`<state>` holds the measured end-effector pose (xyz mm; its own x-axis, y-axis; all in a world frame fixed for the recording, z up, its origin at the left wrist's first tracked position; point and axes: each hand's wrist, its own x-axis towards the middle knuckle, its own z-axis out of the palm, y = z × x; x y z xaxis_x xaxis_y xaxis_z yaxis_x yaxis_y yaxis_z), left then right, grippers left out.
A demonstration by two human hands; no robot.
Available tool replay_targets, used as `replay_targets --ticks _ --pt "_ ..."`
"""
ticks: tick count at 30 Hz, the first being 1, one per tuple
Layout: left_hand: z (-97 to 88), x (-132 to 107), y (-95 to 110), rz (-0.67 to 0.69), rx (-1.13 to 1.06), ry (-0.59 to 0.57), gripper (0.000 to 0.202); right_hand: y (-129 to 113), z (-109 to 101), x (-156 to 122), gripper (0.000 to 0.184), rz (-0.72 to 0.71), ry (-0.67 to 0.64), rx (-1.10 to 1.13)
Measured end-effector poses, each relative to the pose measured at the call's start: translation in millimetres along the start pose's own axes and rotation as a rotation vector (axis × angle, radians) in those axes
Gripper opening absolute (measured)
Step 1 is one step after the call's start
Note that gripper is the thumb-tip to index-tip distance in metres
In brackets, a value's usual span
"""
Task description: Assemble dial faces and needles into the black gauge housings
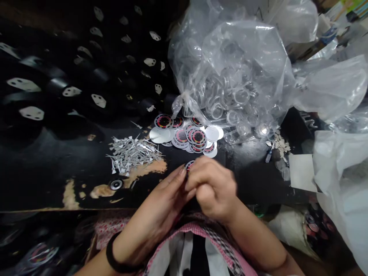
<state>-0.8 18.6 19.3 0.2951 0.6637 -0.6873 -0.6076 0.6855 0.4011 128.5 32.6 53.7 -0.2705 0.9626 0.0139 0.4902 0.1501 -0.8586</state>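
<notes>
My left hand [161,209] and my right hand [212,188] meet at the near edge of a black worktable [51,176]. Together they pinch a small round dial disc [189,165] with red and black markings; only its top edge shows between the fingertips. Both hands have their fingers closed around it. A black band circles my left wrist. Just beyond the hands lies a loose pile of similar printed discs [186,134], some face down and white. To the left of that pile sits a heap of small silvery pointer needles [130,153].
A clear plastic bag of transparent rings [230,92] lies behind the discs. More plastic bags [342,172] crowd the right side. Rows of black parts with white tags [71,92] fill the far left. A small round eyelet [116,184] rests on worn patches of the tabletop.
</notes>
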Motion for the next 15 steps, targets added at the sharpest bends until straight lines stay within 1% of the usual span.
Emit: replay_targets --ticks 2,4,5,7,9,10,12,13,15 --pt "-2.0 1.7 -1.6 0.003 -0.017 -0.005 0.01 -1.1 4.0 7.6 0.022 -0.148 -0.012 0.094" --pt "-2.9 3.3 -1.6 0.0 -0.069 -0.029 0.011 -4.8 -1.8 12.2 0.02 -0.174 0.061 0.243" --pt "-2.9 3.8 -1.2 -0.011 -0.092 -0.036 0.012 -6.0 -9.0 12.8 0.019 -0.167 0.133 0.304" --pt "-2.6 4.2 0.3 -0.045 -0.117 -0.032 0.014 -2.0 -30.4 11.3 0.016 -0.17 0.351 0.38" --pt "-2.5 3.5 1.9 -0.07 -0.124 -0.013 0.016 14.6 -56.1 8.2 0.015 -0.187 0.587 0.363" --pt "-2.7 3.0 2.6 -0.079 -0.125 -0.007 0.018 27.6 -68.6 6.5 0.014 -0.159 0.67 0.32" --pt "-3.7 1.7 4.3 -0.084 -0.114 0.001 0.021 57.3 -90.7 2.6 0.009 -0.013 0.739 0.188" --pt "-4.5 1.3 5.4 -0.074 -0.099 0.007 0.023 70.9 -99.9 0.1 0.008 0.05 0.745 0.117" --pt "-5.9 1.3 8.2 -0.014 -0.053 0.021 0.024 87.8 -113.7 -5.5 0.01 0.104 0.747 0.031"
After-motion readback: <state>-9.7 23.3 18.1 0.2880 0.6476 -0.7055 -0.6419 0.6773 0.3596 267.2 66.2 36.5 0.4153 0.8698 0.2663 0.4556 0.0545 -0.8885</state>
